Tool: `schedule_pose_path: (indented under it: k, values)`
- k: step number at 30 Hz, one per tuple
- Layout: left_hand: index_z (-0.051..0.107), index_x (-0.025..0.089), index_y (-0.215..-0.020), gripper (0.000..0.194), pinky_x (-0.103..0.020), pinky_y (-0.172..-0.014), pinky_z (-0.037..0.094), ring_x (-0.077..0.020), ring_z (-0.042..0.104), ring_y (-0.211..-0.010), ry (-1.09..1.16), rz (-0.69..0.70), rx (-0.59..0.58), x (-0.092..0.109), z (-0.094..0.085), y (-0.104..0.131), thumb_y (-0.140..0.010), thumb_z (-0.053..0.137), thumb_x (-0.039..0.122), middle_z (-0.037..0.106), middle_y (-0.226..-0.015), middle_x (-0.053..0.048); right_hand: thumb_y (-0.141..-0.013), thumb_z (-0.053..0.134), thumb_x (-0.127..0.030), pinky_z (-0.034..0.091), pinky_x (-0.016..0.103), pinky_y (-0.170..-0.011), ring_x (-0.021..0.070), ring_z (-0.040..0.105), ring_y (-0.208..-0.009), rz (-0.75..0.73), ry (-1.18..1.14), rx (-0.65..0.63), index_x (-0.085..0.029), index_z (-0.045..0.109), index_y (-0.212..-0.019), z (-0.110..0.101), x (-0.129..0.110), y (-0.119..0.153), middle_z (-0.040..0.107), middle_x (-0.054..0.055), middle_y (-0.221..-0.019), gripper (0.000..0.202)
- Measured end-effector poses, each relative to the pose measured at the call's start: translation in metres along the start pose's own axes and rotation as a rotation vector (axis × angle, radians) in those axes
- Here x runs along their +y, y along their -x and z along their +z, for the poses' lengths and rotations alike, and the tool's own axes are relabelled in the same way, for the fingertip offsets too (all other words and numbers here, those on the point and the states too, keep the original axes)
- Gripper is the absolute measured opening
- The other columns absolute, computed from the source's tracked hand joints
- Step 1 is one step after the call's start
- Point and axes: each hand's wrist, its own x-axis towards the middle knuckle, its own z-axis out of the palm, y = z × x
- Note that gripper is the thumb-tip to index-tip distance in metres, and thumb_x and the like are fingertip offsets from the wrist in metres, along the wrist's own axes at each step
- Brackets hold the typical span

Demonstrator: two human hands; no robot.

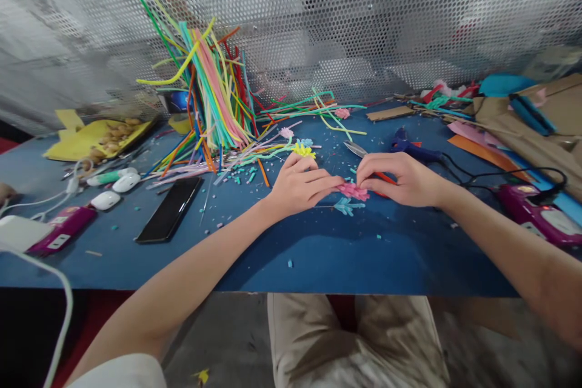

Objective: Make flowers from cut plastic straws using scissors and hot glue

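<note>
Between my two hands is a pink fuzzy piece (353, 191), held just above the blue table. The fingers of my left hand (304, 183) close on its left end, and my right hand (396, 179) pinches its right upper side. Right below it lies a light blue fuzzy piece (348, 207) with a thin stem pointing left. A yellow fuzzy piece (304, 150) sits just behind my left hand. Scissors (355, 149) lie partly under my right hand, their orange handle showing below the palm.
Upright pipe cleaners (213, 91) stand behind, left of centre. A black phone (169, 211) lies at left, near white cases and a yellow tray (97, 139). A blue glue gun (411, 147), its cable and a purple power strip (539, 212) are at right. Clippings dot the table (273, 273).
</note>
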Motion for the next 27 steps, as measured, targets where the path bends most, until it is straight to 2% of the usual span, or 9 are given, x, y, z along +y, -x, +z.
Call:
schedule_pose_path:
  k: [4, 8, 12, 16, 23, 27]
  values:
    - [0.069, 0.026, -0.108, 0.015, -0.033, -0.076, 0.037, -0.0133, 0.056, -0.074, 0.053, -0.056, 0.029, -0.0002, 0.0010, -0.0006, -0.096, 0.061, 0.030, 0.076, -0.086, 0.003, -0.092, 0.063, -0.028, 0.049, 0.031, -0.084, 0.0146, 0.063, -0.083, 0.054, -0.025, 0.096, -0.023, 0.069, -0.101, 0.0000, -0.0022, 0.0002, 0.070, 0.003, -0.095, 0.012]
    - [0.066, 0.024, -0.108, 0.014, -0.031, -0.076, 0.039, -0.0124, 0.059, -0.072, 0.093, -0.038, 0.050, -0.0012, 0.0023, 0.0006, -0.096, 0.060, 0.027, 0.075, -0.084, 0.003, -0.090, 0.066, -0.027, 0.050, 0.031, -0.085, 0.0146, 0.065, -0.084, 0.005, -0.047, 0.144, -0.024, 0.071, -0.097, -0.0006, -0.0040, 0.0007, 0.071, 0.002, -0.091, 0.009]
    - [0.063, 0.022, -0.108, 0.013, -0.029, -0.074, 0.042, -0.0125, 0.060, -0.072, 0.131, -0.037, 0.066, -0.0012, 0.0026, 0.0001, -0.097, 0.057, 0.026, 0.074, -0.084, 0.001, -0.088, 0.070, -0.024, 0.050, 0.033, -0.085, 0.0153, 0.065, -0.086, -0.059, -0.069, 0.140, -0.024, 0.072, -0.099, -0.0008, -0.0066, -0.0002, 0.072, 0.003, -0.091, 0.011]
    - [0.061, 0.022, -0.109, 0.013, -0.028, -0.073, 0.044, -0.0126, 0.060, -0.071, 0.154, 0.029, 0.047, -0.0018, 0.0042, 0.0004, -0.097, 0.057, 0.024, 0.074, -0.088, 0.000, -0.090, 0.067, -0.022, 0.050, 0.031, -0.082, 0.0147, 0.064, -0.085, -0.078, -0.064, 0.145, -0.022, 0.071, -0.093, 0.0010, -0.0096, -0.0021, 0.072, 0.003, -0.089, 0.005]
    - [0.061, 0.023, -0.113, 0.017, -0.028, -0.070, 0.043, -0.0129, 0.055, -0.068, 0.152, 0.087, 0.033, -0.0030, 0.0071, 0.0039, -0.097, 0.058, 0.026, 0.075, -0.089, 0.000, -0.094, 0.061, -0.025, 0.046, 0.030, -0.079, 0.0125, 0.058, -0.080, 0.007, -0.152, 0.024, -0.020, 0.066, -0.091, 0.0053, -0.0064, -0.0018, 0.066, 0.001, -0.086, 0.008]
    - [0.062, 0.024, -0.112, 0.017, -0.028, -0.069, 0.042, -0.0127, 0.052, -0.067, 0.145, 0.068, 0.065, -0.0019, 0.0049, 0.0029, -0.095, 0.060, 0.025, 0.076, -0.089, 0.002, -0.092, 0.065, -0.029, 0.045, 0.030, -0.076, 0.0132, 0.058, -0.080, 0.041, -0.192, 0.041, -0.020, 0.066, -0.089, 0.0042, -0.0046, -0.0016, 0.066, 0.002, -0.087, 0.010]
